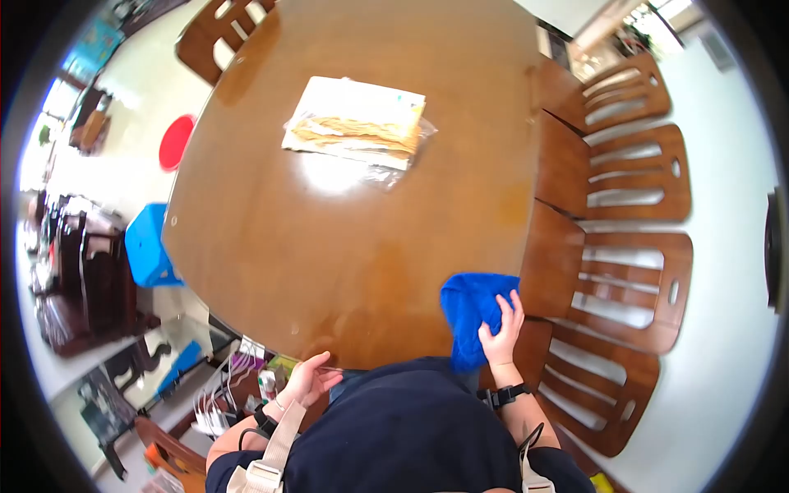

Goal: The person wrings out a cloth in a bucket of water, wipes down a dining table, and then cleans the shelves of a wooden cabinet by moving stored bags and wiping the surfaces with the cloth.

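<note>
A bright blue cloth [470,308] lies crumpled at the near right edge of the brown table [353,255], its lower end reaching toward my body. My right hand [503,333] rests on the cloth's right side, thumb and fingers apart, with blue fabric showing between them. Just off the table's near left edge, my left hand [308,380] is open with its fingers apart and nothing in it. Farther up the table lies a flat stack of white and tan papers or packets [357,122], partly in clear plastic.
Several wooden chairs [629,177] line the table's right side, and another chair [218,37] is at the far left. Beside the left edge are a blue stool [149,246] and a red round seat [176,142]. White cables [215,411] hang near my left arm.
</note>
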A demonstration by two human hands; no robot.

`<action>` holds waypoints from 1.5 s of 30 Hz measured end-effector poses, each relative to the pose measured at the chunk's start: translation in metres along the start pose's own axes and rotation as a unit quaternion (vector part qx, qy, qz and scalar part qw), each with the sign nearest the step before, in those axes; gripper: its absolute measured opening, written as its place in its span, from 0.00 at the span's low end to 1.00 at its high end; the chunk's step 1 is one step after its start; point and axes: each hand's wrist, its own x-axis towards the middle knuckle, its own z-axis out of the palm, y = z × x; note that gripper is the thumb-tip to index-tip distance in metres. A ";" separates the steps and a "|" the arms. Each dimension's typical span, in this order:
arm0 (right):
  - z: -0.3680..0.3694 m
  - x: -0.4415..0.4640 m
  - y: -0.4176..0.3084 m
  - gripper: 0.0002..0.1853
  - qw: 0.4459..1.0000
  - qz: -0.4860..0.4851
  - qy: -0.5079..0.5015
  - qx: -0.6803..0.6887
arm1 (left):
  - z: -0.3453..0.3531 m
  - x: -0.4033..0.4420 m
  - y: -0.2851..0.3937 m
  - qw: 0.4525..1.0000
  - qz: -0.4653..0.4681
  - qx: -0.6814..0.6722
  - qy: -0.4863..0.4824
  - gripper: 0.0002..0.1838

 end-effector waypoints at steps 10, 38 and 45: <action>0.006 -0.038 -0.011 0.29 0.993 0.078 0.089 0.023 | -0.037 0.035 -0.014 0.995 -0.023 -0.061 -0.071 0.34; 0.015 -0.040 0.002 0.19 0.987 0.093 0.126 -0.028 | -0.031 0.025 -0.023 0.998 0.006 -0.021 -0.061 0.22; 0.015 -0.037 0.015 0.21 0.984 0.116 0.131 -0.039 | -0.044 0.035 -0.007 0.983 -0.097 -0.049 -0.146 0.29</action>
